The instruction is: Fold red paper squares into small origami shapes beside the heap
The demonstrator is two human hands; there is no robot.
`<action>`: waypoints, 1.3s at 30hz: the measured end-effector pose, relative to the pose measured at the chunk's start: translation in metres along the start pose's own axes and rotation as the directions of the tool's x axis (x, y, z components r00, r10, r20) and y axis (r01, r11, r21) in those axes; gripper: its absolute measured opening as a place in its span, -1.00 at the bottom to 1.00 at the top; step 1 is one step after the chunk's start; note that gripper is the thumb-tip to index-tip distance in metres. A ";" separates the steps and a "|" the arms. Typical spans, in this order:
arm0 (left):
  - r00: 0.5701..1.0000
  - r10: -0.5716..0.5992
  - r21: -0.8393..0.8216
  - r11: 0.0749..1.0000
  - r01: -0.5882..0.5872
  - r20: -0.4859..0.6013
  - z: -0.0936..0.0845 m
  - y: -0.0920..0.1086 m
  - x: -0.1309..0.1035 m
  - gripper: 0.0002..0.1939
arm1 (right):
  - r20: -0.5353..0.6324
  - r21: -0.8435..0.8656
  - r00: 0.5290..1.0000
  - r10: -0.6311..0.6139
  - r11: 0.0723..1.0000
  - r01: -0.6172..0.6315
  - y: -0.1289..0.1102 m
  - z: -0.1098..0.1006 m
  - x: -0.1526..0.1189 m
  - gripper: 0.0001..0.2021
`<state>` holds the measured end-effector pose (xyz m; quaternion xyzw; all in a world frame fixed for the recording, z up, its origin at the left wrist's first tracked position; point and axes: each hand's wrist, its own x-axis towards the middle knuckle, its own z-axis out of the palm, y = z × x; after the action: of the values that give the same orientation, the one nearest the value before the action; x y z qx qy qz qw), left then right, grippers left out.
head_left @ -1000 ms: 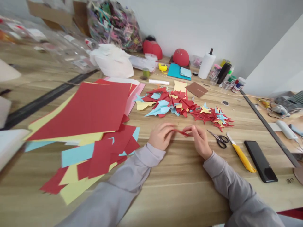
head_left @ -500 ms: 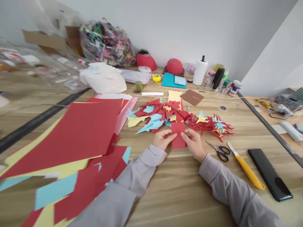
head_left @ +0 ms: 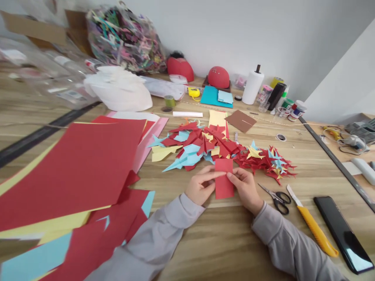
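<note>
A small red paper rectangle (head_left: 224,187) is held upright between both hands, just in front of a pile of folded paper pieces (head_left: 196,146). My left hand (head_left: 202,185) grips its left edge, with the index finger stretched across the front of the paper. On the right side, my right hand (head_left: 244,187) pinches the paper between thumb and fingers. More folded red, blue and yellow pointed pieces (head_left: 263,160) lie behind and to the right of my right hand.
Large red sheets (head_left: 99,164) and cut strips (head_left: 108,222) cover the left. Scissors (head_left: 279,199), a yellow-handled knife (head_left: 316,230) and a black phone (head_left: 342,234) lie right. Behind are a brown square (head_left: 240,121), a white bottle (head_left: 253,88) and a white bag (head_left: 117,89).
The head view has shifted a little. My left index finger now stretches across the red paper, where before the thumb pressed its left edge. My right hand still pinches the right side.
</note>
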<state>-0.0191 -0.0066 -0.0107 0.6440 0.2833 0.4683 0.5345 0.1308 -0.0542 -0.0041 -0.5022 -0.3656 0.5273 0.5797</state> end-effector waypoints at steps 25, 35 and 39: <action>0.999 -0.030 -0.041 0.999 0.029 -0.018 0.002 -0.002 0.006 -0.83 | 0.102 -0.121 0.951 -0.291 0.946 0.302 0.007 -0.005 0.000 -0.88; 0.998 -0.033 0.042 0.998 0.035 -0.057 0.002 0.002 0.005 -0.85 | 0.086 -0.135 0.973 -0.215 0.965 0.225 0.002 -0.004 -0.003 -0.83; 0.995 -0.058 -0.021 0.998 0.056 -0.086 0.004 0.002 0.005 -0.78 | 0.040 -0.147 0.979 -0.199 0.968 0.203 0.001 -0.002 -0.002 -0.80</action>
<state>-0.0139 -0.0048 -0.0075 0.6099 0.3202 0.4827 0.5409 0.1322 -0.0569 -0.0056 -0.4982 -0.4605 0.4430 0.5860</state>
